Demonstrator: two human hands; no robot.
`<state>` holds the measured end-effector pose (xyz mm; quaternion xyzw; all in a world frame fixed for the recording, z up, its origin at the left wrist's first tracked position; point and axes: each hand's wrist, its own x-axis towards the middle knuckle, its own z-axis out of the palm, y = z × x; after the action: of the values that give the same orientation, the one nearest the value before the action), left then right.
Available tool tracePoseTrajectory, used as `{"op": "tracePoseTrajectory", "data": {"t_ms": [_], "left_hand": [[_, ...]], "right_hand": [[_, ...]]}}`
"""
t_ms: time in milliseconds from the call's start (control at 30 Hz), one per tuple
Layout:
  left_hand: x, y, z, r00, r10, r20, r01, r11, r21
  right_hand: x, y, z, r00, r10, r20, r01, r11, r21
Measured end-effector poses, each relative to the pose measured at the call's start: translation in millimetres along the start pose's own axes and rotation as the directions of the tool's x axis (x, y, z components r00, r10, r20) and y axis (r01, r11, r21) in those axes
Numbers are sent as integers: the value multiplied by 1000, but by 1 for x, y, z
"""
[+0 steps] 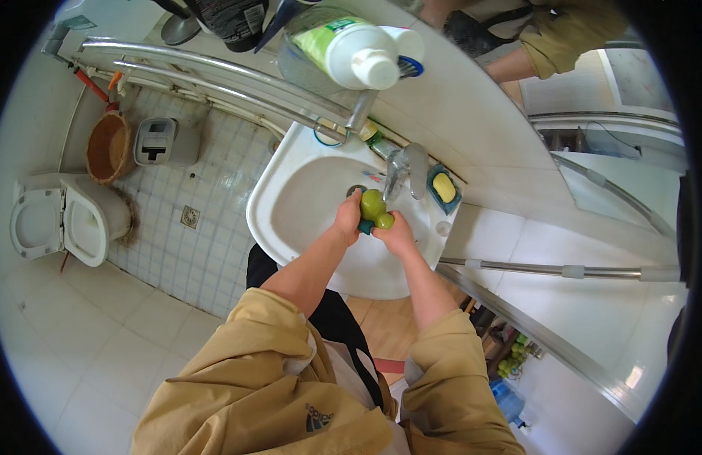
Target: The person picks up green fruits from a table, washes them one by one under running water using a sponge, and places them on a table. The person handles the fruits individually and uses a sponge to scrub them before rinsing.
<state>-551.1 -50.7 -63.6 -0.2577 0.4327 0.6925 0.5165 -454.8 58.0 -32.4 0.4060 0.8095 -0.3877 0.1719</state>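
A glossy yellow-green object (pixel 372 203) with rounded lobes is between my hands, over the bowl of a white washbasin (pixel 294 196). My left hand (pixel 347 217) grips its left side, and my right hand (pixel 397 234) has hold of its lower right end. A small teal piece (pixel 364 227) shows beneath it; I cannot tell whether it is a cloth or a sponge. Just above stands a chrome faucet (pixel 406 168), its spout close to the object, with what looks like water falling. The undersides of both hands' grips are hidden.
Yellow soap (pixel 444 187) lies in a blue dish (pixel 455 202) on the basin's right rim. A green bottle (pixel 379 144) sits behind the faucet. A metal rail (pixel 225 65) and a white-capped bottle (pixel 362 54) overhang the back left. A toilet (pixel 86 219) and brown bucket (pixel 107 149) stand left.
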Motion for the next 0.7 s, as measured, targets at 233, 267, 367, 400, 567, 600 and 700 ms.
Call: {"op": "tracePoseTrajectory", "data": {"t_ms": [233,267,367,400,567,600,700], "left_hand": [[-15,28,17,999,-11,-39,15,995,101],[-8,24,17,1000,-11,-1,11,996,86],[7,11,18,999,24,28,-26,997,76],[6,11,16,1000,26,14,-27,997,79],[-3,22,6,999,49,6,-49,996,71],[-8,27,5,998,50,31,-53,995,84],[-28,37,7,996,-12,87,1,993,115]], "right_hand": [[-16,-28,-6,978,-147,-147,99,951,-294],[-18,-26,-8,971,-179,-157,128,949,-289],[-15,-19,-15,986,-103,-133,89,990,-110],[-11,-14,-16,985,-86,-150,86,996,-8],[-36,-75,-60,991,125,41,-84,364,927],[-31,-84,-60,991,137,-8,-55,447,893],[-39,-79,-53,951,107,-292,72,838,541]]}}
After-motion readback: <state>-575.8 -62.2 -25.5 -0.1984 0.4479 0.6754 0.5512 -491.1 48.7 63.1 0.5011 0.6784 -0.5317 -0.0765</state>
